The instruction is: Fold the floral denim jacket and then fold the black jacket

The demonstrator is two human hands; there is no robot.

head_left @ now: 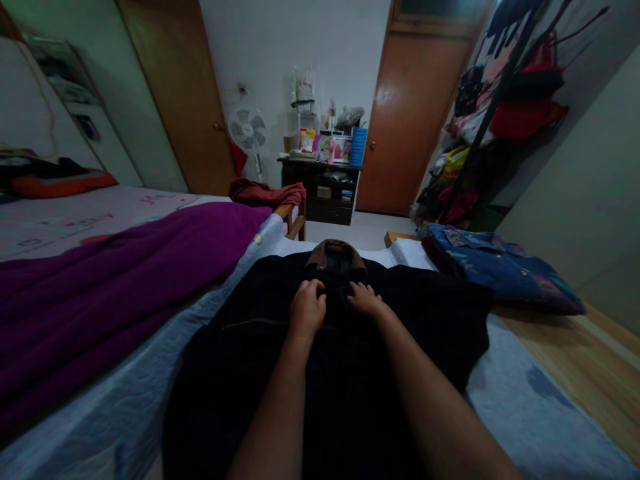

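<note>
A dark jacket (270, 300) with a brown collar (320, 257) lies spread over the bed, its collar toward the far end and its sleeves out to both sides. Just below the collar, my left hand (307, 308) is closed on the left edge of the jacket's front. Across the front opening, my right hand (366, 299) has its fingers bent and closed on the other edge. Dark cloth hides part of the fingertips of both hands.
A purple blanket (165, 267) covers the bed on the left. Folded denim clothing (500, 267) sits on a wooden board (560, 340) at the right. Beyond the bed stand a fan (249, 130), a dark cabinet (320, 210) and a wooden door (407, 120). Bags hang on a rack (493, 107).
</note>
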